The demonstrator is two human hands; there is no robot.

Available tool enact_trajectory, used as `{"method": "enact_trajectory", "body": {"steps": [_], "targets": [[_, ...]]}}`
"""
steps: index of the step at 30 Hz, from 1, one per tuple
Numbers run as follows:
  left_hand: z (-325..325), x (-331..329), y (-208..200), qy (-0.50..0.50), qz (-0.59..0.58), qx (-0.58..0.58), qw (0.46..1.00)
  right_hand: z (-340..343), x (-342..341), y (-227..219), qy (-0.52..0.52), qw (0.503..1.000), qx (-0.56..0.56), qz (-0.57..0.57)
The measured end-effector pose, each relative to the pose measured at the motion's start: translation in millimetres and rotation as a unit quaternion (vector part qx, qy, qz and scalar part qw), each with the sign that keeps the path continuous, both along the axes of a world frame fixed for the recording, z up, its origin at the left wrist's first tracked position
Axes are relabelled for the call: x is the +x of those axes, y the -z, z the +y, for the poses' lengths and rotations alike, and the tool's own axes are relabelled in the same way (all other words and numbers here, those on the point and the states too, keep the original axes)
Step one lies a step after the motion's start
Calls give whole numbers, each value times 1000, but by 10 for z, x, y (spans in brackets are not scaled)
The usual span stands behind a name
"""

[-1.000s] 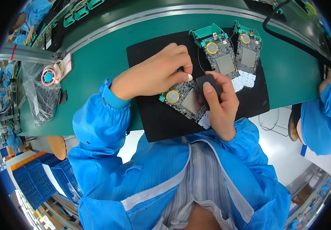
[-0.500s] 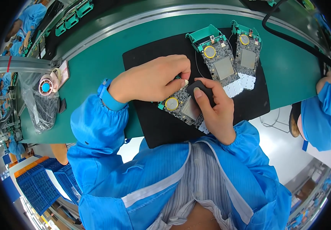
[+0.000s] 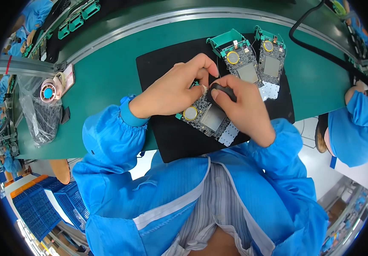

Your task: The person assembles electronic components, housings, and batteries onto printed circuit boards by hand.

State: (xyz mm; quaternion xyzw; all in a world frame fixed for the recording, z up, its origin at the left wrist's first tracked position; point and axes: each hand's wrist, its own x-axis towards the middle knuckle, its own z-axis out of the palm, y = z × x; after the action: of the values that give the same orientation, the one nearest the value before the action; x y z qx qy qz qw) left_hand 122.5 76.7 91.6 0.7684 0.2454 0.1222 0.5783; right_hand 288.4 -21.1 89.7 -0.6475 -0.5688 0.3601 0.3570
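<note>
A circuit board (image 3: 198, 121) with a round coin cell and a grey metal shield lies tilted on a black mat (image 3: 167, 141), under my hands. My left hand (image 3: 173, 88) is bent over its far edge, thumb and fingers curled together. A small whitish bit shows at the thumb tip; what the fingers hold is hidden. My right hand (image 3: 246, 104) grips a small black block (image 3: 226, 91) between thumb and fingers, close to the left fingertips and over the board's far right side. A white perforated strip (image 3: 229, 135) sticks out from the board's near right end.
Two similar boards (image 3: 247, 72) (image 3: 272, 66) with green plastic frames lie on the mat's far right. A tape roll (image 3: 48, 92) and a clear plastic bag (image 3: 43, 121) rest at the left. A black cable (image 3: 316, 49) arches at the right. Another person's blue sleeve (image 3: 349, 136) is beyond it.
My right hand has turned and moved right with the black block, uncovering the board's shield and white strip. The left fingers have lifted and spread slightly at the far edge.
</note>
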Motion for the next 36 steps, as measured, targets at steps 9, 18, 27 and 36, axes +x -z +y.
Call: {"method": "enact_trajectory", "body": {"steps": [9, 18, 27, 36], "targets": [[158, -79, -242, 78, 79, 311, 944, -482, -486, 337, 7, 969, 130, 211], [-1235, -109, 181, 6, 116, 438, 891, -159, 625, 202, 75, 975, 208, -29], [-1268, -54, 232, -190, 78, 401, 893, -352, 287, 141, 125, 974, 183, 46], [-1377, 363, 268, -281, -60, 267, 920, -537, 515, 313, 93, 956, 23, 276]]}}
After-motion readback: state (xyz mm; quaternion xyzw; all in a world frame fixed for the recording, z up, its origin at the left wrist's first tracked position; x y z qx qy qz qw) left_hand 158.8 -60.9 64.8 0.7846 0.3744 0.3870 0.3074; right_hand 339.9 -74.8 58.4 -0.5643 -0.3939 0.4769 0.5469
